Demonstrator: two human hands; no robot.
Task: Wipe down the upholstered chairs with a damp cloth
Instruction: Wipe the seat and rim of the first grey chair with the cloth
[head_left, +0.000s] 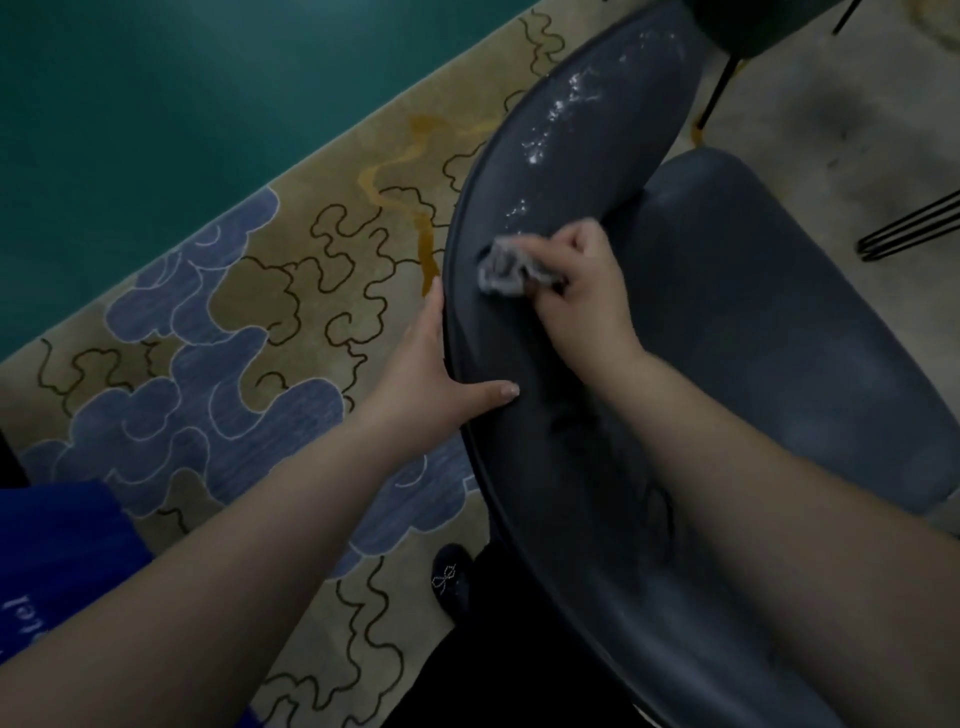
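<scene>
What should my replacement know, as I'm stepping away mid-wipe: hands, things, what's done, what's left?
Left hand grips the rim of the backrest, thumb on its inner face.
Right hand holds the crumpled grey cloth, pressed against that face.
Done: unclear how much is wiped; white flecks glisten further up the backrest.
Left: likely those flecks, then the seat.

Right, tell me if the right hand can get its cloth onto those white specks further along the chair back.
Probably yes: the right hand grips the cloth beside the nearest white specks on the chair back, and nothing lies between them.
</scene>
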